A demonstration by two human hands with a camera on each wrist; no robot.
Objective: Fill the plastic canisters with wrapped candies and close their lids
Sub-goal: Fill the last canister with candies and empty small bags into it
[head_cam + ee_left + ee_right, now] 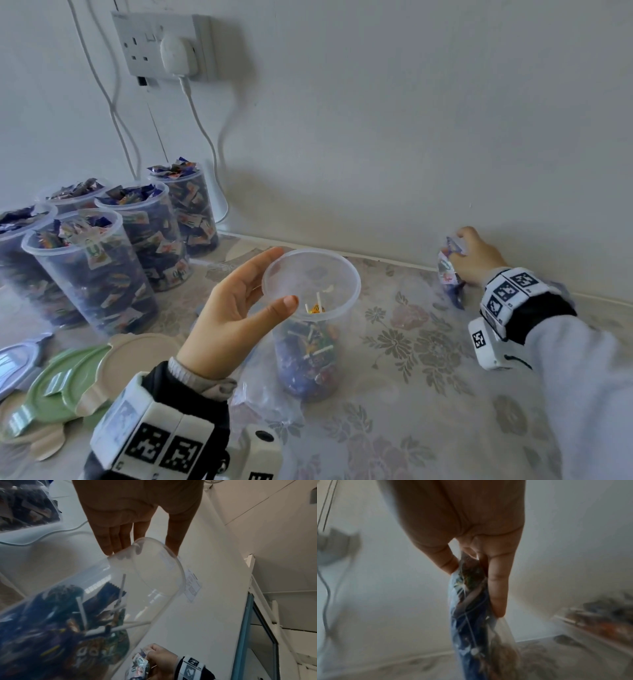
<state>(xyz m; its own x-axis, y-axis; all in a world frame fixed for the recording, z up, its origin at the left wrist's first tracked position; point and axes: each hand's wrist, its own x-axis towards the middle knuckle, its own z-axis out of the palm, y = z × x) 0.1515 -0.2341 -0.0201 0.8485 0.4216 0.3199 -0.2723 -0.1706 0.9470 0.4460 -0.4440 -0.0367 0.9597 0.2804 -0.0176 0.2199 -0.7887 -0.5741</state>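
Note:
A clear plastic canister (342,270) stands mid-table, lid off, with wrapped candies (308,363) filling only its bottom. My left hand (279,279) is at its rim: the fingers lie straight along the outside back left and the thumb reaches over the near-left edge. The left wrist view shows the same straight fingers (111,543) against the canister (159,566). Over by the wall at the right, my right hand (462,250) grips a clear bag of wrapped candies (448,274) by its top. In the right wrist view the bag of candies (467,628) hangs from my right hand (474,582).
Several candy-filled open canisters (92,270) stand at the left. Green (61,380), beige (144,356) and grey-blue (13,359) lids lie in front of them. A crumpled clear bag (260,401) lies by the canister's base. A wall socket (164,44) with cables is behind.

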